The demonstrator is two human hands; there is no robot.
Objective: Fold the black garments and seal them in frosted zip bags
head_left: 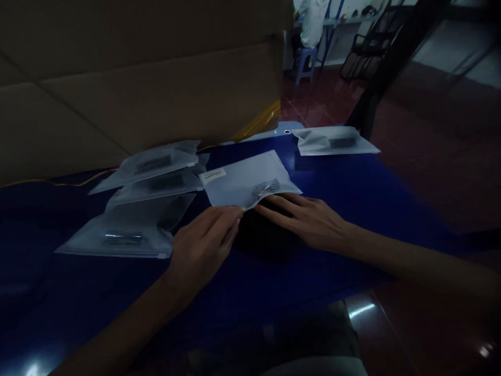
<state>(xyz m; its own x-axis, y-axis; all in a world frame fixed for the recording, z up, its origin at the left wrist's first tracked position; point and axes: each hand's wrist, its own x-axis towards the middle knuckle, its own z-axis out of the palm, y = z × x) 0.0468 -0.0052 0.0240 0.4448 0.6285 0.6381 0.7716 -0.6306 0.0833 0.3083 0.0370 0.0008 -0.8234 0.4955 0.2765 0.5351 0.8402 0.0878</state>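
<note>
A blue tabletop [344,180] spreads before a tall cardboard box [156,94] at far left. On it lie five frosted bags [135,230]: three overlapping at left, one at far right, and the centre bag [242,183], its near edge pinched in the left hand's [203,240] grip. The right hand [319,222] reaches that edge, its grip impossible to tell. The centre bag's one pale label [215,175] is unreadable.

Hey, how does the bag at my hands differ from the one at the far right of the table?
The handled bag shows a pale label near its left corner; the far-right bag shows none. The handled bag has your left hand pinching its near edge and your right hand at that edge too; no hand touches the far-right bag. Both are whitish, with a dark patch showing.
</note>
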